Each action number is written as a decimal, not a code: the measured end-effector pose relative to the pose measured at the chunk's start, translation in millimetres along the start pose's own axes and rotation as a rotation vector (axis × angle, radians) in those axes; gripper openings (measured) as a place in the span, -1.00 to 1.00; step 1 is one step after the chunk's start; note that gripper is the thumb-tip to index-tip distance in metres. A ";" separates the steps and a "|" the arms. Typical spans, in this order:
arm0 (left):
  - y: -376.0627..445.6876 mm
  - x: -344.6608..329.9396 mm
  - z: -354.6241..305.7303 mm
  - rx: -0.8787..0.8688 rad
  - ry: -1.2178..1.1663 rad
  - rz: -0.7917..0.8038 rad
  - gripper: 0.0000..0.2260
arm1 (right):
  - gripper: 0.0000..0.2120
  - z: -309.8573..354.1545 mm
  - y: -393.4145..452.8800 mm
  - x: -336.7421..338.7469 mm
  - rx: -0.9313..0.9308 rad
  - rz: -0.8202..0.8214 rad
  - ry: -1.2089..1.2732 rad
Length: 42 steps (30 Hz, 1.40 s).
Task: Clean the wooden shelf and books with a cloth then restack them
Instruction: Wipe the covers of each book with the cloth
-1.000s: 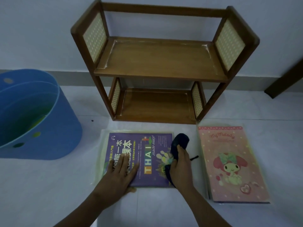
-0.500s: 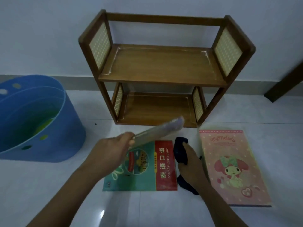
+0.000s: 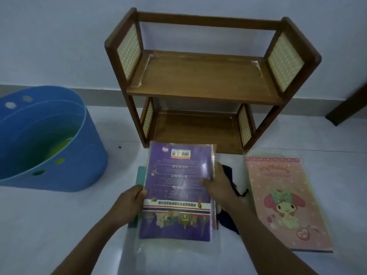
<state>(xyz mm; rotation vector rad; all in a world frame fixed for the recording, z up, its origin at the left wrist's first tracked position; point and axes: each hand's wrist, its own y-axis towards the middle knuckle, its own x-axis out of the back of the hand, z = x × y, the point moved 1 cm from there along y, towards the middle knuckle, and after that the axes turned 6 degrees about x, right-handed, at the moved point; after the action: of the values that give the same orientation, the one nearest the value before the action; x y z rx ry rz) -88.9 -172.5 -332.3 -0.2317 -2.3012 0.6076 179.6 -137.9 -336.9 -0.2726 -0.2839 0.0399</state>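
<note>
Floor: pale glossy tiles against a plain wall, dimly lit; everything sits low, seen from above.

Shelf: wooden shelf (image 3: 206, 80) stands at the wall, both tiers bare; pale dusty streaks line the upper tier's edges, so it may yet want wiping (a judgement only).

Purple book: purple book (image 3: 178, 191) in its clear plastic sleeve now shows its back cover; a second ago it lay face up, half a second ago it was tipped on edge in mid-turn; it sits over the teal book (image 3: 141, 175), of which only a sliver shows at the left.

Left hand: left hand (image 3: 127, 207) curled round the purple book's left edge, thumb on top, fingers beneath.

Right hand: right hand (image 3: 218, 183) pinches the book's right edge, thumb on the cover; the dark cloth (image 3: 228, 217) is bunched beneath this hand and wrist, and whether the fingers grip it I cannot tell.

Pink book: My Melody book (image 3: 286, 203) lies flat to the right, apart from the others.

Tub: blue tub (image 3: 59, 175) at the left, greenish inside.

Meaning: the flip suggests the front is done and the back is due its wipe; restacking has not begun.
</note>
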 end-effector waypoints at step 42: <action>18.9 -14.7 46.0 -0.380 0.527 0.089 0.23 | -0.42 -4.2 -6.6 -68.4 0.347 0.081 -1.087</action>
<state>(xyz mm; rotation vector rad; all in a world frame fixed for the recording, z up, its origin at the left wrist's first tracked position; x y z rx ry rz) -110.7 -177.4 -379.1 -0.6012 -1.8756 0.1163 115.1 -150.7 -357.5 0.1124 -1.3313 0.3191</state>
